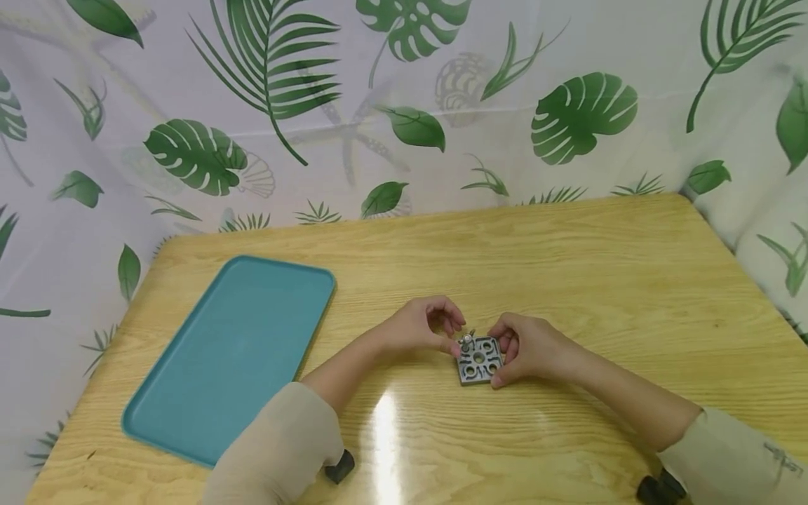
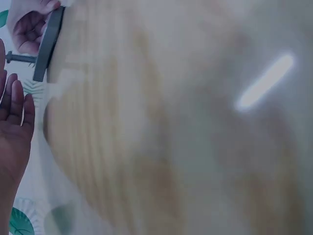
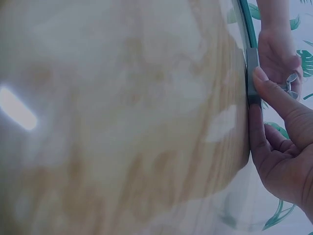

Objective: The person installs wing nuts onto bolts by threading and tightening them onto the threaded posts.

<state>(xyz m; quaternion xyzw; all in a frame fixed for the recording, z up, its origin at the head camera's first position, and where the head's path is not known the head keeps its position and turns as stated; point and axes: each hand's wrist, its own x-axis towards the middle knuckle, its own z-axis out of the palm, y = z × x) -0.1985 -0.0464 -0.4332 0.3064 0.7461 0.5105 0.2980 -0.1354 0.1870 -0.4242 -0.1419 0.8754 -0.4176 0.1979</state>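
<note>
A square grey metal plate [image 1: 479,358] with several round holes is at the middle of the table. A bolt with a wing nut [image 1: 467,340] stands up from its upper left corner; the left wrist view shows the bolt [image 2: 22,58] side-on. My right hand [image 1: 533,348] pinches the plate's right edge, its thumb on the near right corner. In the right wrist view its thumb [image 3: 261,74] presses the plate's face. My left hand [image 1: 419,326] is around the bolt's left side, thumb tip at the plate's edge and fingers loosely bent, with a gap between thumb and fingers.
A blue-green rectangular tray [image 1: 233,351] lies on the wooden table [image 1: 568,266] to the left, partly behind the left forearm. A leaf-patterned cloth [image 1: 353,126] hangs behind the table and along its sides. Light glares off the tabletop near the left forearm.
</note>
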